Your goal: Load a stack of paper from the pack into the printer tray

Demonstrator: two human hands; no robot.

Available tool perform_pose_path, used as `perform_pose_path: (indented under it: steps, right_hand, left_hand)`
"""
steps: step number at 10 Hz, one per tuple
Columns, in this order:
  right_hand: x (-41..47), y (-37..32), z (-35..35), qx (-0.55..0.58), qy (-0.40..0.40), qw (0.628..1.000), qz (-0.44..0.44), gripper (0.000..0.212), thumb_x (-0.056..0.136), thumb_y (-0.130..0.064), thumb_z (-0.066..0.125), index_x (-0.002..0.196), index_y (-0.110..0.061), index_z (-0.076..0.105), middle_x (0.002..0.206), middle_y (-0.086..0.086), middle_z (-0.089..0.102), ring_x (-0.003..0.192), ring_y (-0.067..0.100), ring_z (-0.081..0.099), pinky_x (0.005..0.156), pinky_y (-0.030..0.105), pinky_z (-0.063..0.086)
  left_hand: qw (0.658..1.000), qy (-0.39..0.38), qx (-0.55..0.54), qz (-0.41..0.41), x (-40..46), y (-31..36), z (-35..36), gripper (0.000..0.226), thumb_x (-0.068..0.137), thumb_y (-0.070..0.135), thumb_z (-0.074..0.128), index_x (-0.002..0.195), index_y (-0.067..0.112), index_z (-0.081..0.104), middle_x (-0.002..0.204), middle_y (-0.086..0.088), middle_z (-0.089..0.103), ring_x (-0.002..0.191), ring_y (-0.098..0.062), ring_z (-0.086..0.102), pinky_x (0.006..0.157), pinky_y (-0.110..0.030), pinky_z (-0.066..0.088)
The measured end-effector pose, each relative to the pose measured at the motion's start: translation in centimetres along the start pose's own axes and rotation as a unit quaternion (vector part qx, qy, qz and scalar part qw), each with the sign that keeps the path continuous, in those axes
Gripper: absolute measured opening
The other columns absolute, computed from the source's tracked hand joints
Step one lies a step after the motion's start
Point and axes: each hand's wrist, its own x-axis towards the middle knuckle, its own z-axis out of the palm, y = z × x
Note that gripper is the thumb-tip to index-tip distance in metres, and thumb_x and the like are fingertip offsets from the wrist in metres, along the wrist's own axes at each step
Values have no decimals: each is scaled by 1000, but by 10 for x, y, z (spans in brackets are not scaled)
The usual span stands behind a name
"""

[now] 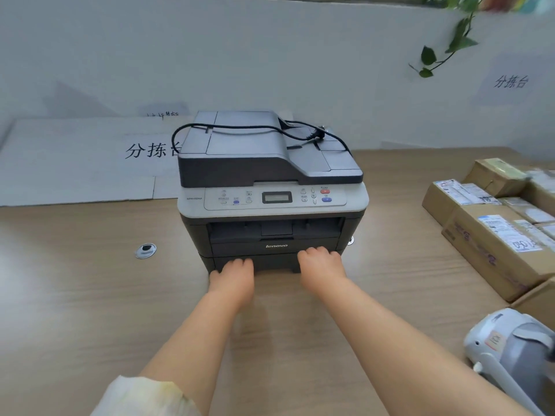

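Note:
A dark grey and light grey printer (270, 181) stands on the wooden table (90, 295), its black power cord (258, 127) coiled on the lid. The paper tray (274, 261) is the bottom drawer at the printer's front, and it sits pushed in. My left hand (232, 279) rests against the tray's front on the left, fingers curled at its lower edge. My right hand (322, 265) presses on the tray's front on the right, knuckles up. Whether the fingers hook under the tray is hidden. No pack of paper is in view.
Several taped cardboard parcels (495, 232) crowd the table's right side. A grey-white device (516, 349) lies at the near right. A round cable grommet (145, 250) sits left of the printer. A white sheet with printed characters (90, 163) lies at the back left. A plant vine (444, 46) hangs over the wall.

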Motion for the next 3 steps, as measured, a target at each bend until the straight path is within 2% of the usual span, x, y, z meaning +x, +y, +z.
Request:
perform_pose_path:
  steps: [1, 3]
  right_hand:
    - [-17, -3, -26, 0, 18, 1000, 0, 30, 90, -13, 51, 120, -12, 51, 121, 6, 57, 115, 28, 49, 90, 39, 40]
    - [-52, -10, -84, 0, 85, 996, -22, 31, 89, -17, 54, 120, -13, 50, 121, 7, 57, 114, 28, 49, 90, 39, 40]
  left_hand:
    - [1000, 14, -10, 0, -19, -3, -23, 43, 93, 20, 44, 136, 13, 35, 137, -5, 44, 128, -25, 40, 101, -44, 37]
    - [998, 65, -17, 1, -58, 0, -79, 39, 93, 20, 44, 131, 15, 39, 131, -4, 46, 124, -25, 41, 99, -46, 37]
